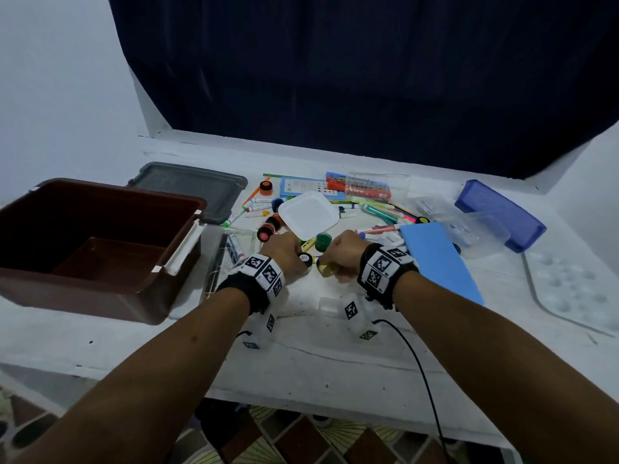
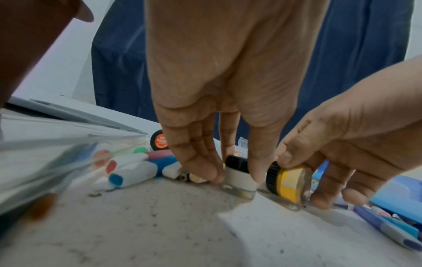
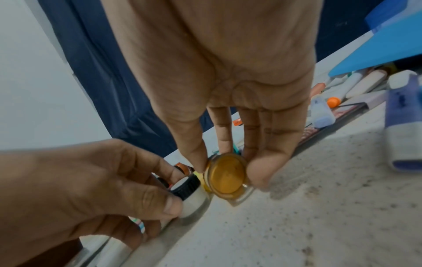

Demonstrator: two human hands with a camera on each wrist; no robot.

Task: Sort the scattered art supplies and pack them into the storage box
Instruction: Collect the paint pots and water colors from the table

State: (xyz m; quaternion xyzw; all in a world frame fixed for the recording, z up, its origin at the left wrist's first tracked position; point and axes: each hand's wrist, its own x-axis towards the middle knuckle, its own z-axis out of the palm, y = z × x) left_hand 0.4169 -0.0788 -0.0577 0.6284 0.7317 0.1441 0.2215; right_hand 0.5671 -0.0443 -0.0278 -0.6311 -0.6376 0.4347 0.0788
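Lying side by side, white jar (image 2: pixel 239 176) and yellow jar (image 2: pixel 289 182) pinched by hands.

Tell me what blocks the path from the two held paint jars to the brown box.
Nothing visible does. The white jar and yellow jar sit right of the brown box, whose top is open; only its near wall needs clearing.

Bare forearms — black wristbands (image 1: pixel 249 293) carrying white square-coded marker tags (image 1: pixel 385 262) — one trailing a black cable (image 1: pixel 422 373).

Partial "POSTER" on the orange jar lid (image 2: pixel 160 142)
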